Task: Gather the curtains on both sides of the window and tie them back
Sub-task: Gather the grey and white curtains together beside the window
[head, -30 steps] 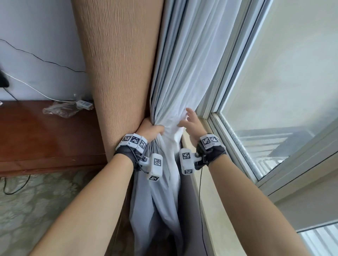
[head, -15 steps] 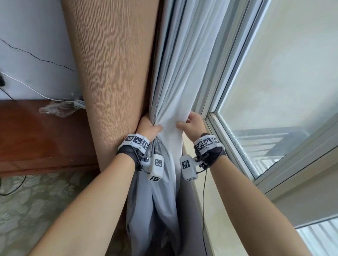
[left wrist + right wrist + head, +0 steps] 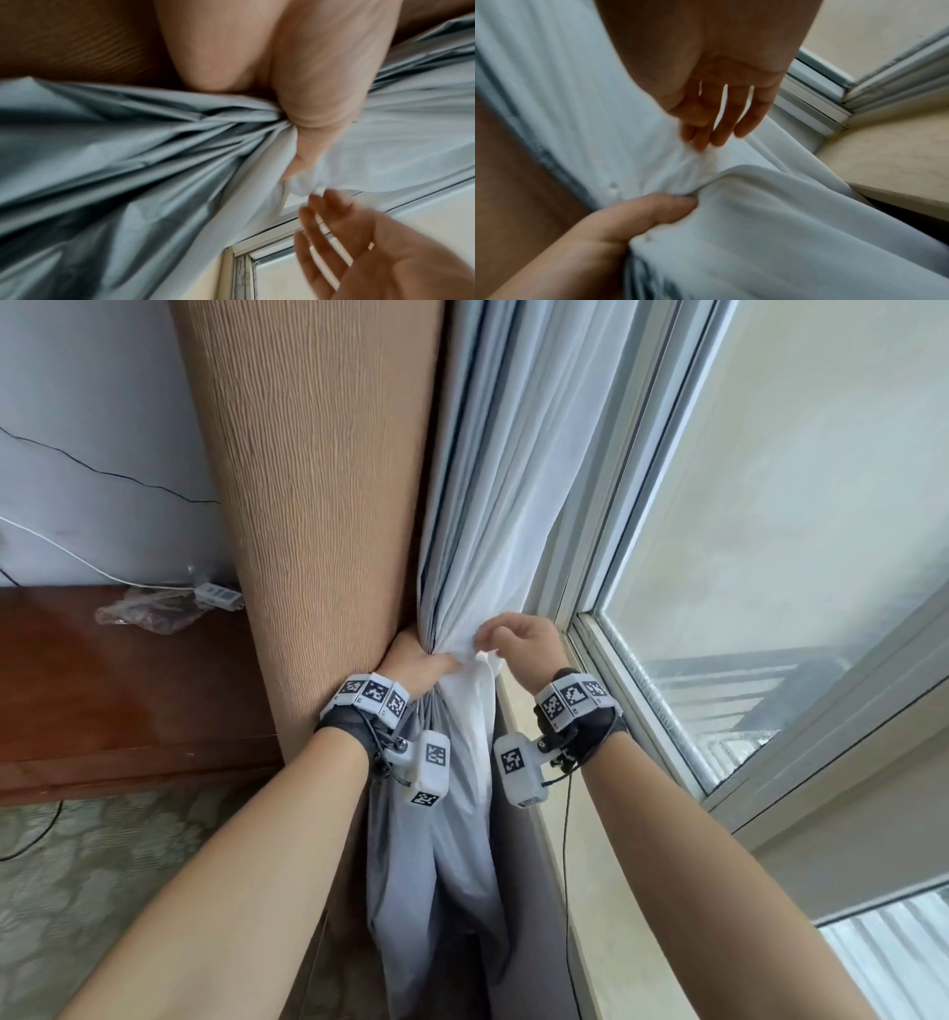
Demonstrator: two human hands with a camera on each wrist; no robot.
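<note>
A tan ribbed curtain (image 3: pixel 308 480) hangs at the left, with a pale grey-white curtain (image 3: pixel 503 516) beside it by the window. My left hand (image 3: pixel 426 667) grips the pale curtain, bunched into tight folds (image 3: pixel 180 130) under its thumb (image 3: pixel 649 211). My right hand (image 3: pixel 516 636) hovers just to the right of the bunch. Its fingers (image 3: pixel 718 123) point down, loosely straight, and the tips touch a small raised fold (image 3: pixel 703 160) of the white fabric. Below my hands the curtain (image 3: pixel 441 891) falls loose. No tie-back shows in any view.
The window frame (image 3: pixel 606 588) and glass (image 3: pixel 770 531) stand close on the right, above a beige sill (image 3: pixel 544 814). A dark wooden cabinet (image 3: pixel 128 701) at the left carries a plastic bag (image 3: pixel 149 613) and a power strip (image 3: pixel 218 594). Patterned flooring (image 3: pixel 77 891) lies below.
My right hand went from lying flat on the white fabric to grasping it, and now its fingers point down at the bunch. The left hand has kept its grip.
</note>
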